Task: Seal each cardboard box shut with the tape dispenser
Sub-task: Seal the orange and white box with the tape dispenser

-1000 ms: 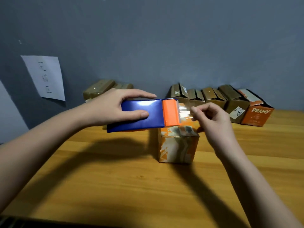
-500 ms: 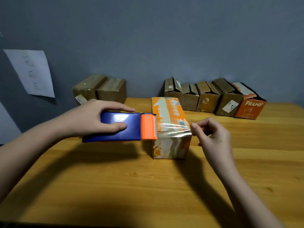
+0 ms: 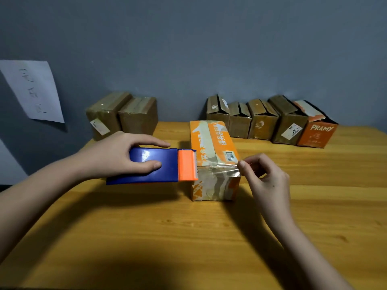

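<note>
An orange and white cardboard box [image 3: 211, 141] stands in the middle of the wooden table [image 3: 146, 237]. My left hand [image 3: 117, 158] grips the blue tape dispenser [image 3: 152, 166], whose orange head [image 3: 187, 165] butts against the box's left top edge. A clear strip of tape [image 3: 217, 169] stretches from the head across the near end of the box top. My right hand [image 3: 266, 176] pinches the strip's free end at the box's right top edge.
Several brown boxes [image 3: 251, 120] with loose flaps and an orange PRAMY box [image 3: 316, 132] line the back wall at right. Two taped brown boxes [image 3: 123, 116] stand at back left. A paper sheet [image 3: 33, 91] hangs on the grey wall.
The dispenser and the pulled tape came down from in front of the box onto its top. My left hand drew the dispenser leftwards while my right hand carried the tape end to the right edge.
</note>
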